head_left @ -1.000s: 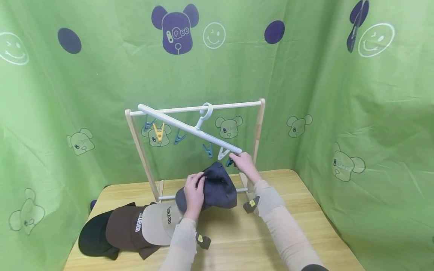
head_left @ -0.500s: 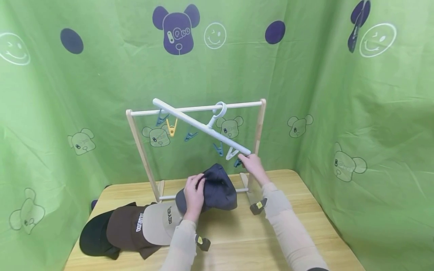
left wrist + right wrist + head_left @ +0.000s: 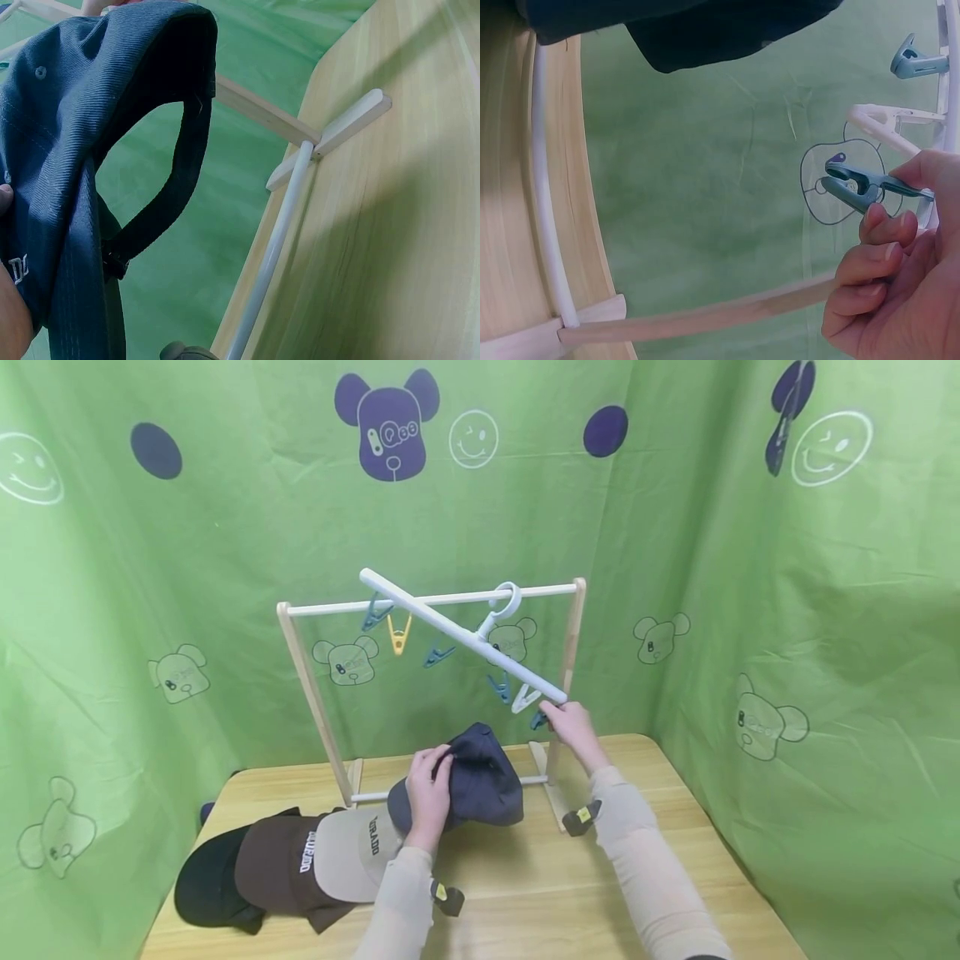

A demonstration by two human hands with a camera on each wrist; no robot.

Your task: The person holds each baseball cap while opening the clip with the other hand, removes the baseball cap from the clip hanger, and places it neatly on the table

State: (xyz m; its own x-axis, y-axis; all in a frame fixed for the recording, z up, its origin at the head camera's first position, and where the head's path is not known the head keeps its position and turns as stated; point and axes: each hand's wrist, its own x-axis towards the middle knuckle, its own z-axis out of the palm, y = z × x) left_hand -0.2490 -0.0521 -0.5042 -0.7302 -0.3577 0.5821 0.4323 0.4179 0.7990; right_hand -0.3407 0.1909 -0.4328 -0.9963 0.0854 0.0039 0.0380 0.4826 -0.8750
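My left hand (image 3: 430,789) grips a dark navy cap (image 3: 487,785) above the table, near the rack. In the left wrist view, the cap's back opening and strap (image 3: 184,161) face the camera. A pale blue hanger (image 3: 457,631) hooks over the rack's top bar, tilted with its right end low. At that end my right hand (image 3: 573,727) pinches a dark teal clip (image 3: 862,191) between thumb and fingers. The clip's tips are parted, with nothing between them. A white clip (image 3: 525,698) and several blue and yellow clips hang along the hanger.
The wooden rack (image 3: 307,685) stands on the table (image 3: 570,893) by the green curtain (image 3: 480,527). To the left, a beige cap (image 3: 356,852), a brown cap (image 3: 273,864) and a black cap (image 3: 210,881) lie overlapping in a row.
My right hand has moved to the right, and the hanger with its clips has slid right along the top bar. My left hand and the navy cap have hardly moved.
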